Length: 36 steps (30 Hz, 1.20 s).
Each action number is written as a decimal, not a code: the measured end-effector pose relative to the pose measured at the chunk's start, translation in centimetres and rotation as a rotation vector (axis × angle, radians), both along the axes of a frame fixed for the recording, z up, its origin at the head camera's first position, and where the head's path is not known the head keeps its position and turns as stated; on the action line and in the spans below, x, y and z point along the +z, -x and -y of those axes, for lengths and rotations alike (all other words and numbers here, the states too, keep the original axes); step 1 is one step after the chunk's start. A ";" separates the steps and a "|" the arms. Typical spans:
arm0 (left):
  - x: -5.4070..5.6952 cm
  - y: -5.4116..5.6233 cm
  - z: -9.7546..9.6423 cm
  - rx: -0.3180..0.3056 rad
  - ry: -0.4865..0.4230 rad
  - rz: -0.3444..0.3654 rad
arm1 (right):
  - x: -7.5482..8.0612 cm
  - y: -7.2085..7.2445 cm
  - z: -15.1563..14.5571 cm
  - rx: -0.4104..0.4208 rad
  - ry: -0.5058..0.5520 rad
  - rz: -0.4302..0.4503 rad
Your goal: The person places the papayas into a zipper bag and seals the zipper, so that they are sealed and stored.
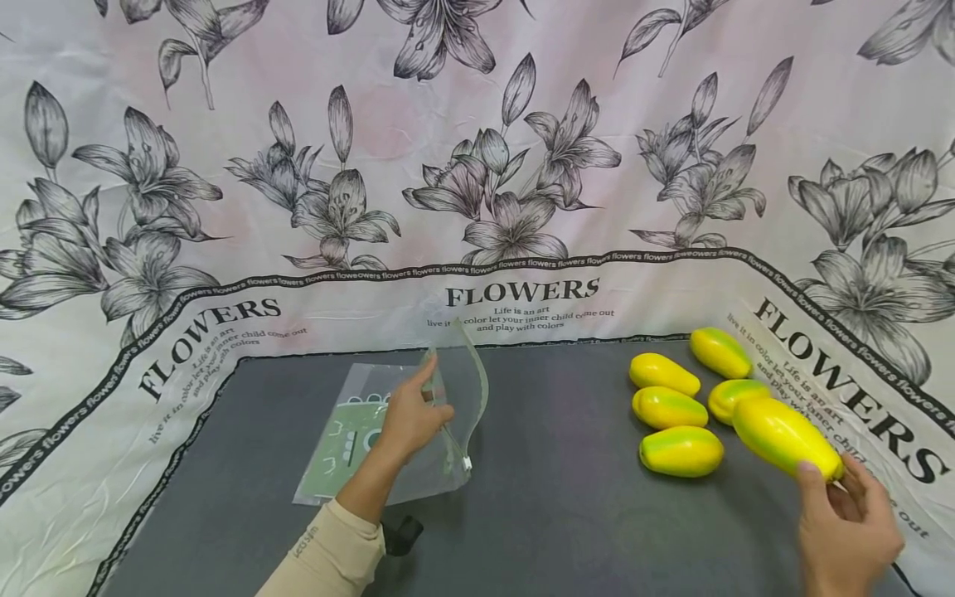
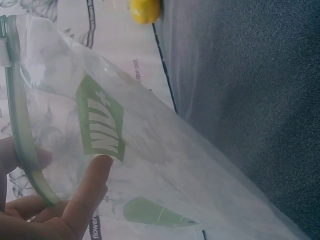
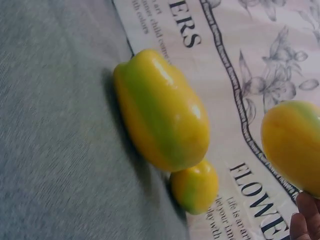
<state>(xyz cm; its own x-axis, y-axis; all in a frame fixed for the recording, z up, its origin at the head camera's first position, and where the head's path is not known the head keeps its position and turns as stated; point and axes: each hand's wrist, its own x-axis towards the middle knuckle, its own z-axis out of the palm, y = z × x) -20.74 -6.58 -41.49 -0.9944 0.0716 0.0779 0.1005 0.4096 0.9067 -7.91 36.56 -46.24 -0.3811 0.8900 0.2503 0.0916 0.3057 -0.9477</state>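
My left hand point(image 1: 414, 414) grips the open mouth of a clear zip bag point(image 1: 339, 452) with green print, at left of centre on the table. In the left wrist view, the fingers point(image 2: 92, 187) lie about the bag's green zip edge point(image 2: 22, 145), one of them against the clear plastic. At the right, my right hand point(image 1: 850, 526) holds a yellow-green papaya point(image 1: 787, 435) by its near end, raised above the table. Several similar papayas point(image 1: 681, 452) lie grouped just left of it. The right wrist view shows the held papaya point(image 3: 292, 145) at its right edge, partly cut off.
A dark grey cloth point(image 1: 552, 497) covers the table. Behind and along both sides hangs a white flower-printed sheet point(image 1: 522, 307), close to the rear papayas. A white slider point(image 1: 467, 463) sits at the near end of the bag's zip.
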 end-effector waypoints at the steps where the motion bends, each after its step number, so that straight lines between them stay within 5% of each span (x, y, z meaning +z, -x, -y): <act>1: 0.0 0.0 0.0 -0.001 -0.002 0.002 | 0.1 0.0 0.1 0.003 -0.012 -0.002; 36: 0.7 -0.6 0.1 -0.003 -0.019 0.001 | 6.3 1.5 6.4 0.383 -0.151 -0.372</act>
